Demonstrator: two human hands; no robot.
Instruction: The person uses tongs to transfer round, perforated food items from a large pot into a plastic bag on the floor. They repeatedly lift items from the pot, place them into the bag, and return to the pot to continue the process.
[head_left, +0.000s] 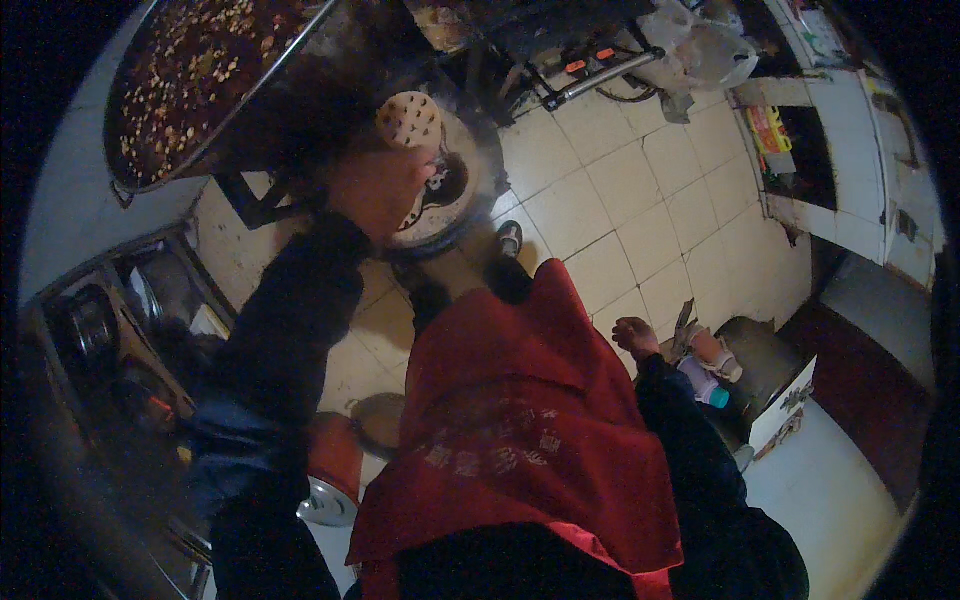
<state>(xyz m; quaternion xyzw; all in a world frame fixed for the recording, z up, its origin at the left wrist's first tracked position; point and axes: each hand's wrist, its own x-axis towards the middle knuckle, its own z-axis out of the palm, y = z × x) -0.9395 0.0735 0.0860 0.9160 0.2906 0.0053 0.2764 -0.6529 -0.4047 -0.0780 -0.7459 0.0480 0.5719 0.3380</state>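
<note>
My left hand reaches over a round, pale-topped stove-like drum with a dark opening. Just beyond the hand is a tan round disc with dark holes, resembling a honeycomb coal briquette. Small pale and metallic bits show by the fingertips; blur and shadow hide whether the fingers grip anything. A second edge with dark spots shows beneath the hand. On the other side, my right hand hangs beside the red apron, its fingers loosely curled and nothing seen in them.
A large pan of dark red food with pale pieces stands at upper left. Below it, a shelf holds dark containers. A red can stands near my left side. Bottles are at right. A metal frame edges the tiled floor.
</note>
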